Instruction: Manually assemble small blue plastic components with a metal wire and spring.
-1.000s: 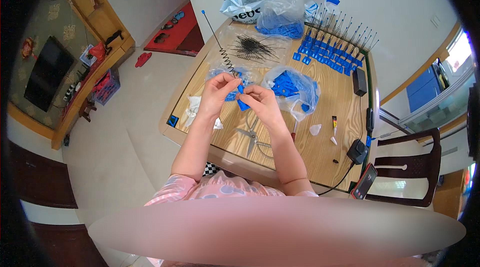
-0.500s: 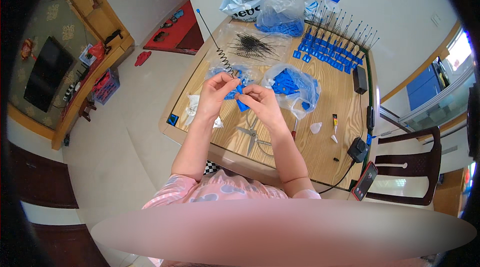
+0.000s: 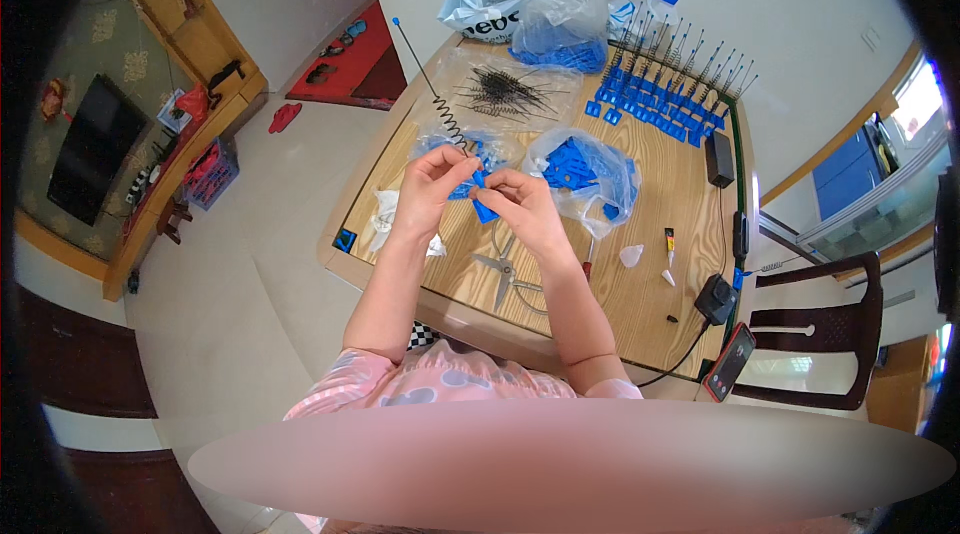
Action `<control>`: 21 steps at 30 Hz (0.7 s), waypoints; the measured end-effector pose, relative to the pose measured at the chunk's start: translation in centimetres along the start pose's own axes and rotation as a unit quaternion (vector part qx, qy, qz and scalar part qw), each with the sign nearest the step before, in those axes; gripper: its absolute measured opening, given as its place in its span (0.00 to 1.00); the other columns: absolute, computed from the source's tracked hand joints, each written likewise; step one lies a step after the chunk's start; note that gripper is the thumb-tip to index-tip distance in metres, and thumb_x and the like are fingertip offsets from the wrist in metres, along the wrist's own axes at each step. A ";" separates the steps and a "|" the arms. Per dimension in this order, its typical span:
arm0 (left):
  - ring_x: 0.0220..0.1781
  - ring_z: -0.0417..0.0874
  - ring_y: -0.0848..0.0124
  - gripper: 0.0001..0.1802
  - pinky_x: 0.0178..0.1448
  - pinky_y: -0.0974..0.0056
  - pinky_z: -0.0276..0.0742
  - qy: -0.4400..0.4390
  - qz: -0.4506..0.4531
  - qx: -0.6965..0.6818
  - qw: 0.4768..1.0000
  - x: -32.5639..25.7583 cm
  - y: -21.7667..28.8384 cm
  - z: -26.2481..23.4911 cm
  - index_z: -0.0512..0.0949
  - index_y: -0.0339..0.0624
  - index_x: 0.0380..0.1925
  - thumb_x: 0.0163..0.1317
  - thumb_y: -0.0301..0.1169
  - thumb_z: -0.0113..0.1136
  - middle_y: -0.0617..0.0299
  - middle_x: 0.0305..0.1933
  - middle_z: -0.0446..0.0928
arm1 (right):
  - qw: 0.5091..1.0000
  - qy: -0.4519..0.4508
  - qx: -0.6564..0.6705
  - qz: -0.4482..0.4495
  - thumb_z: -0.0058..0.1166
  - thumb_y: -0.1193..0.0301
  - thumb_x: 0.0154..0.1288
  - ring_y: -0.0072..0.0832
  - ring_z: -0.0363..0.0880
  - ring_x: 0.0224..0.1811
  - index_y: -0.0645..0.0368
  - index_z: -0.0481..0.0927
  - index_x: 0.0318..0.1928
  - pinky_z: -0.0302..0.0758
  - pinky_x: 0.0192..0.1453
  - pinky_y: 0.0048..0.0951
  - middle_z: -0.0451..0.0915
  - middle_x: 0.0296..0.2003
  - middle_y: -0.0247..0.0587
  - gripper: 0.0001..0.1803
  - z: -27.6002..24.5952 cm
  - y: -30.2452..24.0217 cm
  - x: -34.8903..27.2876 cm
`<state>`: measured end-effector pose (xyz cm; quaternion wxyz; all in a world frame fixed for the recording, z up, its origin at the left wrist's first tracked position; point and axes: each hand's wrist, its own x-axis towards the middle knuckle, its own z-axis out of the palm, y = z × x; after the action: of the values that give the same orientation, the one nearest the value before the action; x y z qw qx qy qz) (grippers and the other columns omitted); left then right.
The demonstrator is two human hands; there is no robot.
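Note:
Between my two hands is a blue plastic clip (image 3: pixel 485 208), with a black coiled spring wire (image 3: pixel 450 120) rising from it toward the far left and a small blue tip on its end. My left hand (image 3: pixel 432 186) pinches the piece where the wire meets the plastic. The fingers of my right hand (image 3: pixel 524 212) are closed on the clip's near part. My fingertips hide the joint itself. Just beyond my hands lie a clear bag of blue plastic parts (image 3: pixel 572 162) and a pile of black spring wires (image 3: pixel 506 92) on clear plastic.
Scissors (image 3: pixel 500 269), a screwdriver (image 3: pixel 588 260) and a small tube (image 3: pixel 670 246) lie on the wooden table (image 3: pixel 622 319). Rows of blue clips with upright springs (image 3: pixel 665 99) stand at the far right. A black boxy device (image 3: pixel 716 299) and a phone (image 3: pixel 731 362) are at the right edge.

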<state>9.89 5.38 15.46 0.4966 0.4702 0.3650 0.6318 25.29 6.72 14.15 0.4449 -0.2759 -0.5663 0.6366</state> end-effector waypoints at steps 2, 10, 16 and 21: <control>0.32 0.72 0.81 0.05 0.41 0.74 0.66 0.002 0.002 0.000 1.000 0.0 0.0 0.0 0.75 0.40 0.22 0.54 0.24 0.60 0.68 0.29 0.75 | 1.000 0.001 0.001 0.001 0.56 0.76 0.55 0.18 0.76 0.34 0.67 0.77 0.33 0.70 0.38 0.18 0.80 0.30 0.38 0.07 0.0 0.0 0.0; 0.33 0.73 0.81 0.05 0.42 0.73 0.67 0.003 -0.003 0.006 1.000 0.0 0.1 0.1 0.75 0.40 0.22 0.54 0.24 0.60 0.67 0.30 0.75 | 1.000 0.005 0.003 -0.028 0.57 0.72 0.56 0.14 0.71 0.27 0.67 0.77 0.33 0.68 0.30 0.17 0.76 0.26 0.31 0.09 0.0 0.3 0.0; 0.36 0.74 0.80 0.04 0.45 0.72 0.67 0.001 0.009 -0.008 1.000 -0.7 0.2 0.0 0.75 0.40 0.22 0.54 0.23 0.60 0.66 0.32 0.76 | 0.996 0.026 -0.067 -0.056 0.56 0.74 0.55 0.13 0.71 0.25 0.66 0.77 0.32 0.67 0.28 0.16 0.76 0.27 0.31 0.08 0.5 -0.3 -0.7; 0.39 0.74 0.78 0.03 0.47 0.71 0.68 0.004 0.027 -0.018 0.999 -1.2 0.3 0.0 0.77 0.39 0.23 0.53 0.22 0.60 0.65 0.34 0.76 | 0.974 0.055 -0.174 -0.132 0.57 0.75 0.52 0.21 0.73 0.28 0.67 0.76 0.31 0.69 0.31 0.21 0.74 0.27 0.38 0.08 0.8 -1.1 -1.4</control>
<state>9.92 4.09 15.50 0.4862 0.4687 0.3421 0.6534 25.48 5.06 15.19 0.5011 -0.3062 -0.6743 0.4477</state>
